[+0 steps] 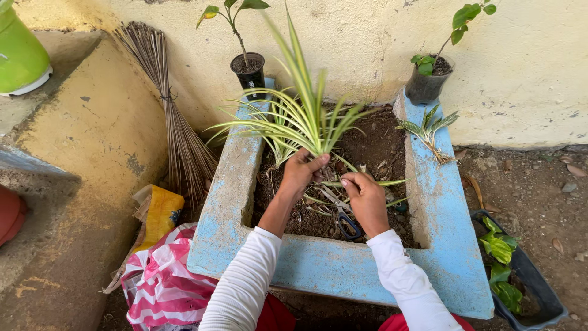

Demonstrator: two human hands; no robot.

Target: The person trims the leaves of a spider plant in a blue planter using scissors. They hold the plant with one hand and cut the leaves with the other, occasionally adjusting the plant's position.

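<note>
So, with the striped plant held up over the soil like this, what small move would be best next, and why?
Probably lower the plant's base into the soil. The left hand grips the striped spider plant at its base, above the dark soil of the blue concrete planter. The right hand pinches a loose leaf beside it, and scissors lie beneath. The roots seem unburied.

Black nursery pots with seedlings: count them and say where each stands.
2. One black pot stands on the blue planter at its far left corner; the other pot stands at its far right corner, against the wall. Others may be out of view.
</note>
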